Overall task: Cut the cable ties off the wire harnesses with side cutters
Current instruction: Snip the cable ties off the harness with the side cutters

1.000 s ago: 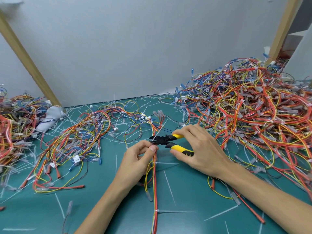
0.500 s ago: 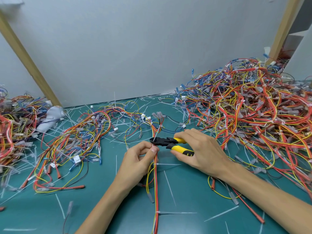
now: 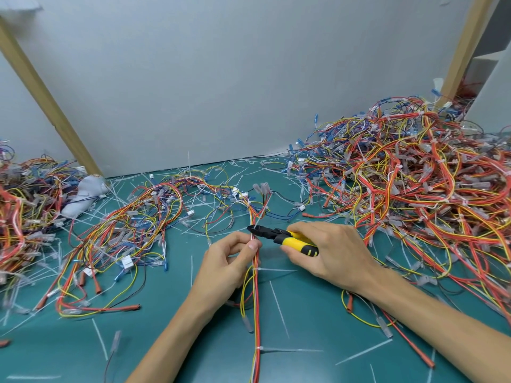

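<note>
Centre of green mat [image 3: 166,341]: red-and-yellow wire harness [image 3: 256,305], laid lengthwise toward the viewer, pinched between curled thumb and forefinger of left hand [image 3: 225,262]. Right hand [image 3: 334,255] wrapped round the yellow-and-black handles of side cutters [image 3: 282,235], black tip at the harness just above the left fingertips, beside a white cable tie [image 3: 260,218]; tip gap too small to judge. Second tie [image 3: 273,270] lower on the same harness. Large harness heap [image 3: 414,175] at right, smaller heap [image 3: 19,211] at left.
</note>
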